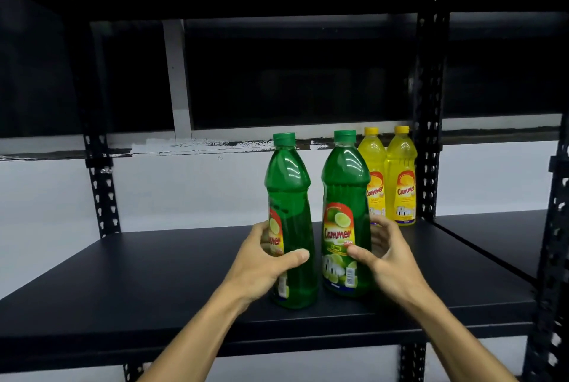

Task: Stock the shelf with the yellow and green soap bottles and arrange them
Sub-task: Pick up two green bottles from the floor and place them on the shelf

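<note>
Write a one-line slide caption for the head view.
Both hands grip two green plastic soap bottles on the black metal shelf; two yellow plastic soap bottles stand behind.

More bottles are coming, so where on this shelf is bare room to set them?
The shelf board is bare left of the left green bottle, out to the left post. The right end is crowded: right green bottle, then two yellow bottles at the back corner.
</note>
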